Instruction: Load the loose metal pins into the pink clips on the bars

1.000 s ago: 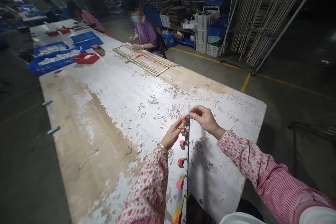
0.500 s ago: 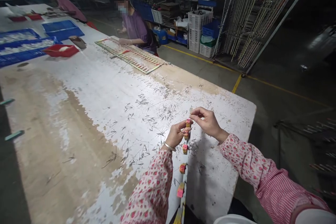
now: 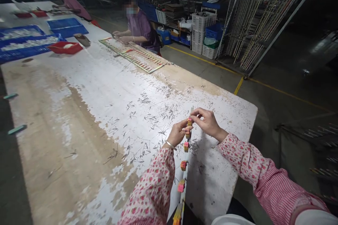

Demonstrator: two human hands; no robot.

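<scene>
A long narrow strip (image 3: 186, 156) runs away from me across the table, bearing several small pink-and-yellow blocks (image 3: 183, 165) spaced along it. At its far end my left hand (image 3: 178, 134) has its thumb and fingers closed on one pink-and-yellow block (image 3: 189, 122). My right hand (image 3: 207, 121) pinches thumb and forefinger together right at that block's top. Whatever lies between those fingertips is too small to make out. Many thin metal wire pieces (image 3: 169, 111) lie scattered on the table, left of the strip and beyond my hands.
Across the worn white table (image 3: 105, 88), a person (image 3: 141, 28) in purple works at a frame (image 3: 149, 72) lined with small pieces. Blue trays (image 3: 31, 45) and a red tray (image 3: 66, 48) stand at the far left. A tall rack (image 3: 253, 24) stands on the floor beyond.
My right hand's fingertips have come slightly down and closer to the block under my left fingers. The view has shifted a little. The person in purple has moved their hands.
</scene>
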